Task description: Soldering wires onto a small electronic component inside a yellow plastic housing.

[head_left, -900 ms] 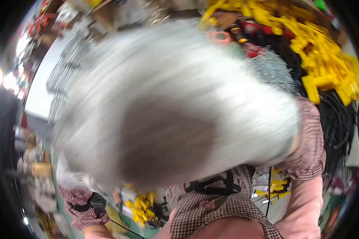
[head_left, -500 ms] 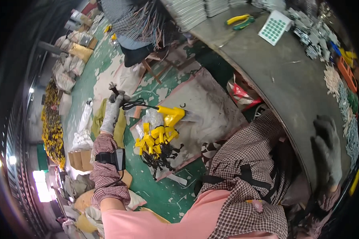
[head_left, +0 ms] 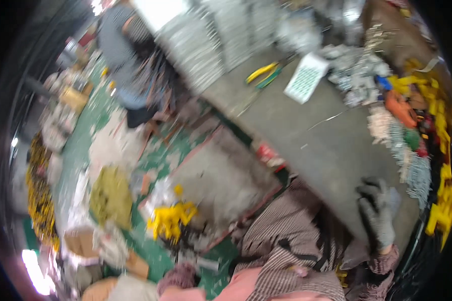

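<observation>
My right hand (head_left: 379, 213), in a grey glove, rests at the near edge of the grey metal tabletop (head_left: 331, 150). Its fingers are apart, with no held thing visible. Of my left arm only the bunched checked sleeve (head_left: 181, 276) shows, blurred, at the lower edge; the left hand is out of sight. Ahead of that sleeve, a heap of yellow plastic pieces with black cords (head_left: 171, 220) lies on a grey floor mat (head_left: 226, 175). Pliers with yellow and green handles (head_left: 263, 76) and a white sheet with green dots (head_left: 306, 78) lie farther back on the tabletop.
Silvery stacks (head_left: 191, 55) stand on the table's far left. Small metal parts (head_left: 359, 72), an orange tool (head_left: 401, 108), bundled pale strips (head_left: 412, 165) and yellow pieces (head_left: 442, 200) line its right side. A person (head_left: 130, 65) sits beyond. Sacks and cartons (head_left: 83, 243) lie left.
My left hand, earlier holding a black cord with a plug, has left view with its arm drawn back. The view has turned rightward; my right hand stays at the table.
</observation>
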A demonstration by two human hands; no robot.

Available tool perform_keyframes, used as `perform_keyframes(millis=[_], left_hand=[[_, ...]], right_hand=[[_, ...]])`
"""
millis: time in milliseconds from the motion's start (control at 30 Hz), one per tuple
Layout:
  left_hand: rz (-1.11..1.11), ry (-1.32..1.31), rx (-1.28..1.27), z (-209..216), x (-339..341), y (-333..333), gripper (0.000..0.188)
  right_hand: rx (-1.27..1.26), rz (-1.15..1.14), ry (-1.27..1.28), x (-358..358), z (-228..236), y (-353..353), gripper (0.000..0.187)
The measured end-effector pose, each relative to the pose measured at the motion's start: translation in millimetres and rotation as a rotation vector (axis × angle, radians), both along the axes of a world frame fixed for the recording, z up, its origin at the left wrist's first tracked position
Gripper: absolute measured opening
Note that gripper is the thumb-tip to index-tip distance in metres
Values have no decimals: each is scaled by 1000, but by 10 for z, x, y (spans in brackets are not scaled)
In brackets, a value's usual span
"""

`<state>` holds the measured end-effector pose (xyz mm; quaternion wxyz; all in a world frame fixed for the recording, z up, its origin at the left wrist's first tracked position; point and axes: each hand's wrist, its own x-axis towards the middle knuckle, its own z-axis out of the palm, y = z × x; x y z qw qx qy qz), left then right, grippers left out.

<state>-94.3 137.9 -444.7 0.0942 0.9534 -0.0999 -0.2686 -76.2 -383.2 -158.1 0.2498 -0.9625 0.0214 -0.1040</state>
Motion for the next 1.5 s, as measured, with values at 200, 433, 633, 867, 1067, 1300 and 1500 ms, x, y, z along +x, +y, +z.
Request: perform_keyframes(millis=[200, 433, 633, 867, 1067, 1300, 1500], left_hand=[[-329, 324, -644, 1183, 1680, -1385, 36], [-231, -667, -831, 2894, 4701, -3438, 53], [-209, -1309, -331, 2658, 5919, -3672, 87], [-328, -1084, -605, 3307, 4225, -4140, 54], [-1466, -712, -197, 2871, 1921, -4180, 46], [-1262, -361, -575, 2915, 1457, -4455, 55], [-1449, -439, -469, 2529, 1041, -4817, 48]], right_hand=[[146, 163, 8, 32, -342, -446, 21], [157, 189, -28, -57, -339, -421, 22], [281, 324, -68, 60, -303, -463, 21], [91, 232, -18, -18, -643, -556, 28], [473, 695, 344, -332, -193, -629, 32], [-122, -750, -241, -321, -32, -2717, 24], [-381, -1032, 5, 108, -347, -3512, 22]])
